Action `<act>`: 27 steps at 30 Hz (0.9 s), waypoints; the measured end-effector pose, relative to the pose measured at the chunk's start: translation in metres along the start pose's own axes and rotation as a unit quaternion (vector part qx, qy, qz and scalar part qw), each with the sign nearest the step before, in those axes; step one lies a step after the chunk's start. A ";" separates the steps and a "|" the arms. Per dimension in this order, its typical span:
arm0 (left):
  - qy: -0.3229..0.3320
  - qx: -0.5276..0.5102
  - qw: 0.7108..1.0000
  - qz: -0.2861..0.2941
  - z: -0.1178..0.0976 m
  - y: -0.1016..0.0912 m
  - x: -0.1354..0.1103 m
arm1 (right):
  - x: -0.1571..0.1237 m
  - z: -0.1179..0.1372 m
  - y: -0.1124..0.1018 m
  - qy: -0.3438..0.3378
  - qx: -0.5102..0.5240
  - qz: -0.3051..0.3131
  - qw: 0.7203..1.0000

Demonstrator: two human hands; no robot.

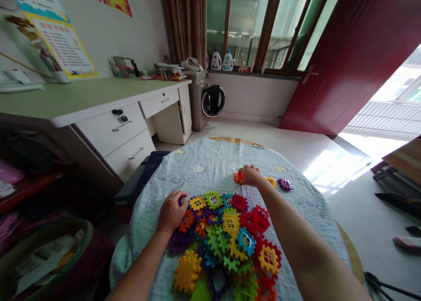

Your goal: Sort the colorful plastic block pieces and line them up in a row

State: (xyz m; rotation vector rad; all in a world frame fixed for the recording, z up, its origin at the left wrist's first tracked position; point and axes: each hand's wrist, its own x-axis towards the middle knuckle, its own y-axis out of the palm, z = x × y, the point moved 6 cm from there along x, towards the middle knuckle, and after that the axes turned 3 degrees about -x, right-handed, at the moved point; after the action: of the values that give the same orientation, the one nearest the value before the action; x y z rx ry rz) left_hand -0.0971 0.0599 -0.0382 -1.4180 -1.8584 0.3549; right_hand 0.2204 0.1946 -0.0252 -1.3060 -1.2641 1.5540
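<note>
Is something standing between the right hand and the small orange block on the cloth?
Nothing visible does. The right hand touches the orange block, which lies beyond the colourful pile.

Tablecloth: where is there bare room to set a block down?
Bare: the far part of the tablecloth beyond the right hand, and the left strip beside the left hand. Crowded: the block pile in the near middle; a purple block lies right of the right hand.

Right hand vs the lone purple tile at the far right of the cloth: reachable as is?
Probably yes. The purple tile lies flat just right of the right hand, with only a yellow tile between them. The hand is pinching an orange tile, though.
</note>
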 end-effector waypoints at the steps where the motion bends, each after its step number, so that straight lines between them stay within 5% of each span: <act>1: -0.001 0.000 1.000 0.002 0.000 0.000 0.000 | 0.000 0.000 0.000 0.001 0.002 0.000 1.000; 8: -0.002 -0.002 1.000 0.010 -0.001 0.000 0.001 | -0.014 0.002 -0.010 0.004 0.032 -0.035 0.999; 13: 0.001 -0.003 1.000 0.014 -0.001 -0.001 0.003 | -0.071 -0.021 -0.014 0.007 0.164 -0.187 0.968; 16: 0.004 0.000 1.000 0.015 -0.001 0.000 0.004 | -0.116 -0.044 0.003 0.011 0.294 -0.262 0.919; 21: 0.005 0.007 1.000 0.009 -0.002 -0.001 0.004 | -0.162 -0.069 0.055 0.095 0.409 -0.264 0.868; 24: 0.006 0.009 1.000 0.009 -0.002 -0.001 0.005 | -0.169 -0.067 0.073 0.112 0.440 -0.241 0.858; 27: 0.004 0.015 1.000 0.009 -0.002 -0.001 0.004 | -0.170 -0.056 0.072 0.081 0.419 -0.223 0.877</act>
State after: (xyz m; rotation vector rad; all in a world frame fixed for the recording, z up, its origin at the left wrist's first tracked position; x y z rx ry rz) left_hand -0.0970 0.0634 -0.0348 -1.4157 -1.8279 0.3840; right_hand 0.3159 0.0292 -0.0519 -0.5136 -0.5809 1.3624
